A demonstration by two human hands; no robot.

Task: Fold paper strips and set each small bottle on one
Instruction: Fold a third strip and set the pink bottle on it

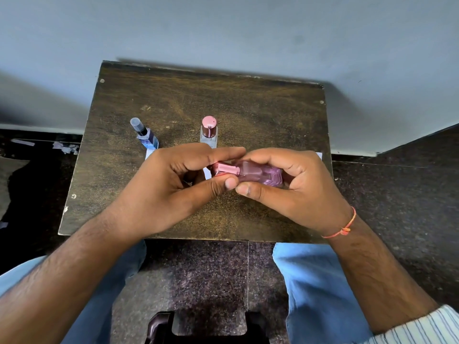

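Observation:
A pink glass bottle (258, 173) lies sideways in the air above the small wooden table (198, 100). My right hand (293, 184) grips its body, and my left hand (169, 184) pinches its pink cap (224, 168). A blue bottle (145, 135) with a grey cap stands at the left on a white paper strip (149, 153). A clear bottle (209, 134) with a pink-topped brown cap stands behind my hands. Another white paper piece (207, 173) shows between my fingers, and a paper corner (319, 155) peeks out behind my right hand.
The table stands against a pale blue wall. Dark speckled floor surrounds it, with paper scraps (65, 147) on the floor at the left. My knees in blue trousers flank a dark stool edge (161, 326) at the bottom.

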